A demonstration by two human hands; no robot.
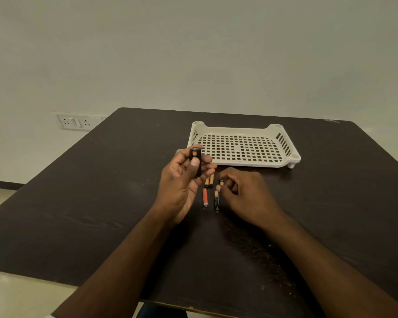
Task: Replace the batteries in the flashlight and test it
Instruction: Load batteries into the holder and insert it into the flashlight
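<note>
Left hand (pixel 182 180) clamps the battery holder (pixel 196 162) upright; right hand (pixel 244 191) pinches a battery (pixel 221 182).

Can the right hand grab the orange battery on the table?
Probably yes: the orange battery lies uncovered just left of the right hand, though its fingers already pinch another battery.

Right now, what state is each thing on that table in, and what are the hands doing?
Battery holder: upright in the left hand, one battery seated in it.
Right hand: pinching a battery just above the table.
Orange battery: lying loose.
Black battery: lying loose.
Gold pair: lying side by side.
Tray: empty, upright.
</note>
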